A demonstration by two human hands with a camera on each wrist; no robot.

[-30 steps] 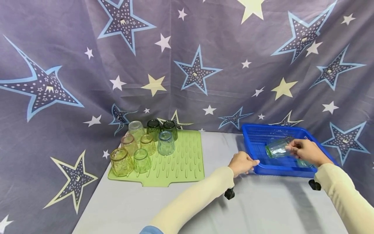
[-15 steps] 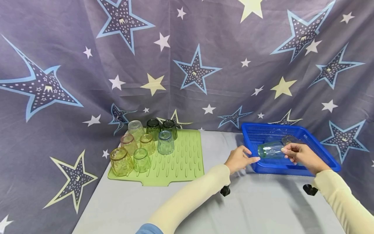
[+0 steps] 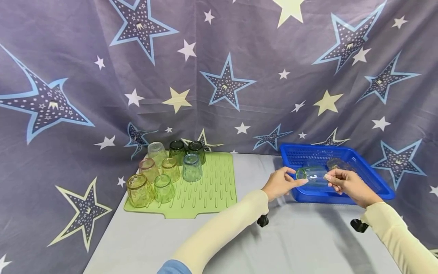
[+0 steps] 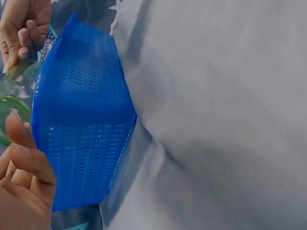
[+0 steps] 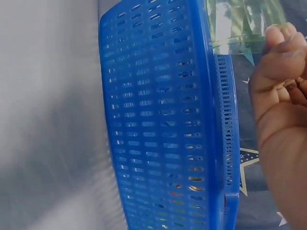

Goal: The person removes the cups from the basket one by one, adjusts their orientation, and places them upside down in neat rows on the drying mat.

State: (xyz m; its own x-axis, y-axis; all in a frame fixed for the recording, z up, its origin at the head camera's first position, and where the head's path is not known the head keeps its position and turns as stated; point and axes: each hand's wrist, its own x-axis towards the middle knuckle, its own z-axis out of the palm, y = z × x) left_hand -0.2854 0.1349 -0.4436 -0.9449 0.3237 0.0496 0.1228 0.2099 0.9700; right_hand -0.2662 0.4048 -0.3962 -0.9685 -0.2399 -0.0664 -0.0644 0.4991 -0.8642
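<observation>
A clear glass (image 3: 315, 176) with a green base lies sideways above the blue basket (image 3: 380, 179), its base toward the left. My right hand (image 3: 350, 186) pinches the glass at its right end, thumb against fingers. The left hand (image 3: 278, 184) is at the basket's left front corner, thumb and forefinger spread apart right at the green base. In the left wrist view, the left fingertips overlap the green base (image 4: 12, 108). The right wrist view has the pinching hand (image 5: 285, 81) above the basket's rim, on the pale green glass (image 5: 240, 21).
Another glass (image 3: 338, 164), darker, lies in the basket behind the right hand. On the left, a green drying mat (image 3: 219, 182) bears several coloured glasses standing upside down, including a blue one (image 3: 192, 167). A starry curtain (image 3: 219, 125) hangs behind the table (image 3: 308, 236).
The right hand has brought the glass leftward and levelled it. My left hand has let its fingers spread from the basket's corner, and its fingertips now meet the glass's base.
</observation>
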